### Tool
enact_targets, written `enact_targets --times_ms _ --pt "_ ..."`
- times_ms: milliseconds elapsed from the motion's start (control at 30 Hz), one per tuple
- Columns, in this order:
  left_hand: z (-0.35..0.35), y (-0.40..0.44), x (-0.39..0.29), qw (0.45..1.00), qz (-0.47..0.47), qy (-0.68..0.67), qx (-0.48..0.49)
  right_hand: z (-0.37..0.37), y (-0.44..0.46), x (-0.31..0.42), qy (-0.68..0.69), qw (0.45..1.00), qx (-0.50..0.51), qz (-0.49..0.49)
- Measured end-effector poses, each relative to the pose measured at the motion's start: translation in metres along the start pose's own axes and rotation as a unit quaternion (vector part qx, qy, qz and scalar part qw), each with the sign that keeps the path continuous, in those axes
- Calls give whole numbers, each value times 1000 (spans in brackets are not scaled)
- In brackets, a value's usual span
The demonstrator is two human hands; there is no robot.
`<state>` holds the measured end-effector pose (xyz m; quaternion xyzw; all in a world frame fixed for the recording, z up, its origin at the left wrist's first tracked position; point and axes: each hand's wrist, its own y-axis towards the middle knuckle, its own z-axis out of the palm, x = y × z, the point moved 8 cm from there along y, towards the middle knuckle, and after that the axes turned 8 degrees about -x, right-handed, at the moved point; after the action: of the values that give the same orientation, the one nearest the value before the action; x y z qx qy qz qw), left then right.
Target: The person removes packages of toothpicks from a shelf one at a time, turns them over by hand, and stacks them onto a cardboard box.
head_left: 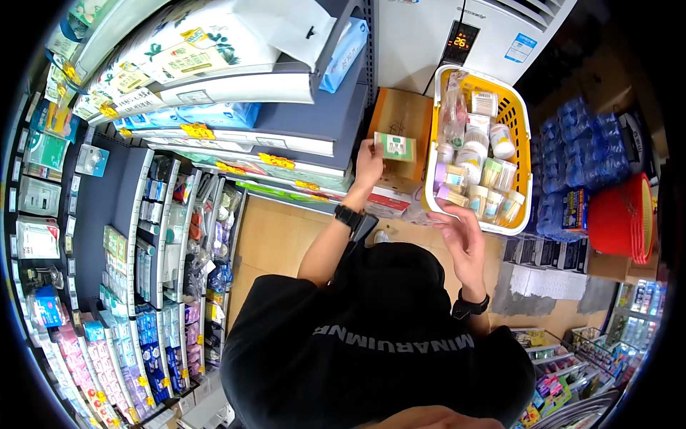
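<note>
My left hand [369, 166] is closed on the edge of a small green-and-white pack [395, 147], held above a brown cardboard box [399, 114]. To its right stands a yellow basket [524, 121] with a white rim. Inside are several small round tubs, among them a white tub [484, 104] and a clear tub of thin sticks [493, 204]. A clear plastic-wrapped item [453, 114] lies along the basket's left side. My right hand [461, 239] is at the basket's near left corner, fingers apart and holding nothing; whether the fingertips touch the rim I cannot tell.
Shelves with packaged goods [193, 57] rise on the left. A white appliance with a lit display [461, 43] stands behind the basket. To the right are wrapped bottle packs [582, 146] and red buckets [620, 218]. More stocked racks [153, 264] stand at lower left.
</note>
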<state>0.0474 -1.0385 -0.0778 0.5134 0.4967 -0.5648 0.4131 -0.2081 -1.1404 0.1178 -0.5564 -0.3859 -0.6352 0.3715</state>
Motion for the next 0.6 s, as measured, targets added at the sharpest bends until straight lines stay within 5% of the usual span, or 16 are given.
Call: enact_targets --times_ms 167,300,400,500,600 --pt "25 78 40 994 48 75 -68 -16 10 2 -3 999 30 11" --pt "32 72 4 979 65 180 -66 -22 16 -2 -9 999 37 15" --pt "26 52 -17 937 146 271 -165 -20 19 -6 -2 999 36 26" --pt "52 24 -30 868 235 437 -6 -19 26 -2 -8 1000 27 4" --pt "62 9 -12 842 297 450 29 -20 29 -5 5 999 28 20"
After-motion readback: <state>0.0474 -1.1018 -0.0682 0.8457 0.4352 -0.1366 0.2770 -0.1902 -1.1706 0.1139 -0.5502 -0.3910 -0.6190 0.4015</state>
